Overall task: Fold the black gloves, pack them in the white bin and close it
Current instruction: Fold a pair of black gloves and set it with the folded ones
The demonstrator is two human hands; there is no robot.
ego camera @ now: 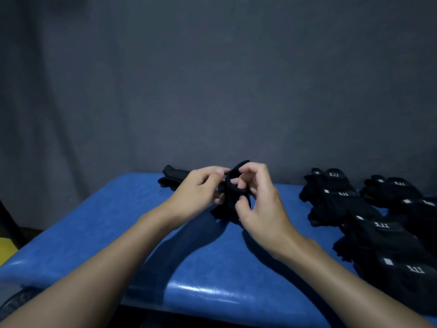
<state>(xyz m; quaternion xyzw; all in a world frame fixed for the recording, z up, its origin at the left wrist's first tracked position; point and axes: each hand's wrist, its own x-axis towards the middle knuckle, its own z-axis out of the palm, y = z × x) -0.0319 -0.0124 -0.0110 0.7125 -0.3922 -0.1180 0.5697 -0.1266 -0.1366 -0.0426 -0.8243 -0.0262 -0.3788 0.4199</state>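
Black glove [233, 192] bunched up just above the blue table [118, 221], near its far edge; left hand [201, 188] pinches its left side, right hand [257, 197] curls fingers round its right side. More black gloves [369, 223] lie stacked at right, another glove [172, 177] behind the left hand.

A blue padded table [99, 223] stands before a dim grey wall [212, 79].
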